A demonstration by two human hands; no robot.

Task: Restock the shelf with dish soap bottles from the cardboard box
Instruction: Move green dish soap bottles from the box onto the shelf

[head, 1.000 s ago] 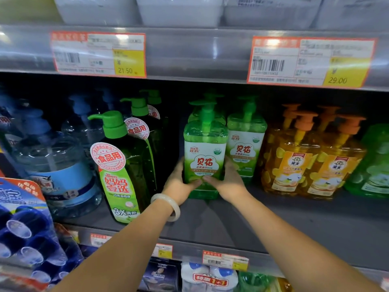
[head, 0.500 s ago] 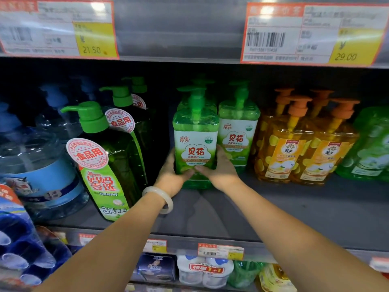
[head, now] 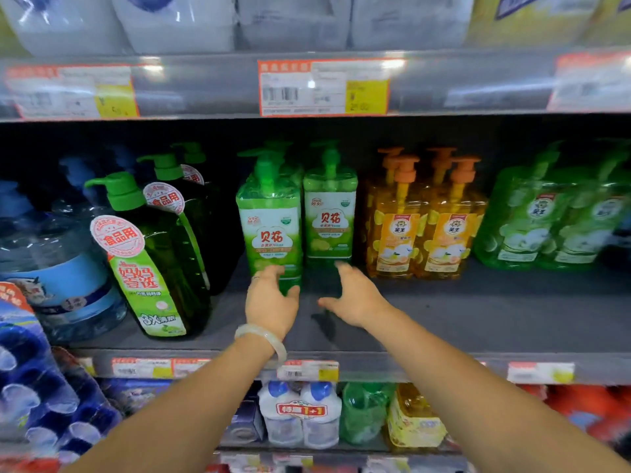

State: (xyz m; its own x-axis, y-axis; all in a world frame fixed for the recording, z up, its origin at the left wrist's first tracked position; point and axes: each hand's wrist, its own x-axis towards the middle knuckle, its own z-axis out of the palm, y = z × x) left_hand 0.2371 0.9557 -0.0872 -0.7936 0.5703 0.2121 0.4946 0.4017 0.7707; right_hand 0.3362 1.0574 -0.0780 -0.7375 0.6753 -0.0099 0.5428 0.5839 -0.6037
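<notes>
Head view shows the light green dish soap bottle [head: 271, 230] standing upright on the grey shelf [head: 478, 312], at the front of its row and just beside a matching green bottle [head: 329, 216] to its right, which sits a little further back. The left hand [head: 271, 303] hovers at the bottle's base with fingers loosely spread, gripping nothing; its fingertips look to be at or just off the lower label, though motion blur makes it hard to tell whether they touch. The right hand [head: 355, 298] is open too, apart from the bottle, over the bare shelf in front of the second bottle.

The step in hand appears to be letting go of a placed bottle. To do it well, both hands should draw straight back towards the shelf edge without brushing the pump head or dragging the base, so the label keeps facing forward. A light check that the bottle stands flat and in line with its neighbour is sensible.

To the left stand tall dark green pump bottles [head: 160, 264], and to the right the orange bottles [head: 423, 227]; neither should be nudged. The cardboard box is out of view, so the next bottle calls for turning away from the shelf.
</notes>
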